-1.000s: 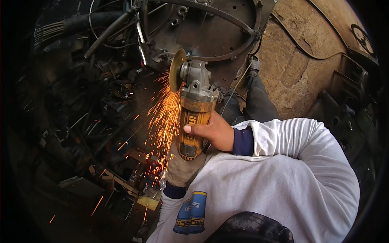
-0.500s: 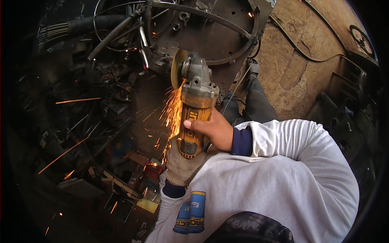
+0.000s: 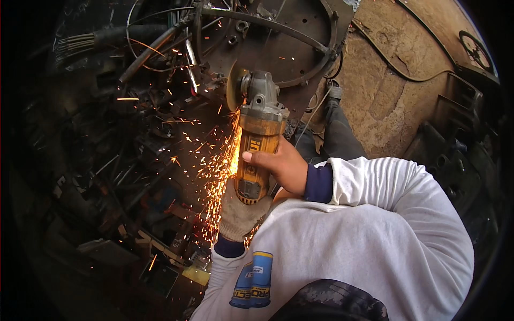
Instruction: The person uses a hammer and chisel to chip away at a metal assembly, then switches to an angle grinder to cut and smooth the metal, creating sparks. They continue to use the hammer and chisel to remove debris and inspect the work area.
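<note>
A yellow and grey angle grinder (image 3: 260, 128) is held upright in the picture, its body in front of my chest. Bare, my right hand (image 3: 284, 167) wraps round the grinder's body, thumb across its top. My left hand (image 3: 238, 211), in a pale knitted glove, grips the rear end, its fingers partly hidden beneath. The thin disc (image 3: 234, 88) faces left, its edge at the near rim of a dark metal workpiece (image 3: 294, 59) with a curved bar frame. Orange sparks (image 3: 227, 171) stream from the disc back past my left glove and sleeve. The exact cutting point is hidden.
Metal scraps and tools lie in a dark heap on the left, with a yellow block (image 3: 196, 275) near it. A bundle of rods (image 3: 77, 43) is at the upper left. A cable (image 3: 393, 61) crosses the brown floor (image 3: 369, 101); dark metal parts (image 3: 450, 155) lie at right.
The spark stream has grown denser and spread wider to the left. The grinder's disc sits slightly lower and is tilted more edge-on. Both hands keep their hold.
</note>
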`<state>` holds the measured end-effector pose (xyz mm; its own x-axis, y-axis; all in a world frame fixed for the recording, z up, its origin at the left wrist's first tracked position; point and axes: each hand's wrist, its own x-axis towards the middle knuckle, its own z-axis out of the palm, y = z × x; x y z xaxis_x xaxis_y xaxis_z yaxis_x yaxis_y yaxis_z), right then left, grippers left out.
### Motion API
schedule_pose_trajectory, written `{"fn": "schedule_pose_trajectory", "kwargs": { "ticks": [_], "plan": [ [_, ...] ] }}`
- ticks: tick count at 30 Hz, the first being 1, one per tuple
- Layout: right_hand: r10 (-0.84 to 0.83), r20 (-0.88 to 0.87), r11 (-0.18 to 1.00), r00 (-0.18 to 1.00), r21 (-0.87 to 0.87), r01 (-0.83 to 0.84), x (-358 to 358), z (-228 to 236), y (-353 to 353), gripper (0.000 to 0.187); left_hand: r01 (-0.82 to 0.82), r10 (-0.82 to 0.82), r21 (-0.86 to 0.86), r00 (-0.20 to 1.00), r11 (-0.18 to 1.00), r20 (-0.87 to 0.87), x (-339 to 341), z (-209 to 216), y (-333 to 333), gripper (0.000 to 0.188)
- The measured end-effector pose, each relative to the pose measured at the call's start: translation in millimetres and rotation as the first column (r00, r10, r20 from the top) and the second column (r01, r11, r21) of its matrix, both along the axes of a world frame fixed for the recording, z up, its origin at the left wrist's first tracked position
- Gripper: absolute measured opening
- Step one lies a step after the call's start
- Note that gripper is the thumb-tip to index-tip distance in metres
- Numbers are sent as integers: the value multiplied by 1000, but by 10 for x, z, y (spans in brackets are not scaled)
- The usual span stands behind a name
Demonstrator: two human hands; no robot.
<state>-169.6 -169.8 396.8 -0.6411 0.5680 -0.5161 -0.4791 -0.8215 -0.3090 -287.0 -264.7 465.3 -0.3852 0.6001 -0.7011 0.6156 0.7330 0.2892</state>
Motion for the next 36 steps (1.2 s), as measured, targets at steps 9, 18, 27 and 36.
{"fn": "schedule_pose_trajectory", "kwargs": {
  "ticks": [9,18,27,36],
  "plan": [
    [-11,-20,1000,1000,-14,10,-7,21,-10,38,77,-77,116,997,990,-7,3,39,-20,68],
    [-6,-8,1000,1000,25,6,-14,-2,-24,38,-11,0,86,992,996,128,-43,-3,28,66],
    [-30,-2,999,1000,12,30,-21,30,-10,39,40,-57,144,991,989,118,-115,-154,-100,70],
    [9,3,1000,1000,-15,-9,-57,-29,-116,40,-49,51,-34,997,998,66,-24,41,44,67]
  ]
}}
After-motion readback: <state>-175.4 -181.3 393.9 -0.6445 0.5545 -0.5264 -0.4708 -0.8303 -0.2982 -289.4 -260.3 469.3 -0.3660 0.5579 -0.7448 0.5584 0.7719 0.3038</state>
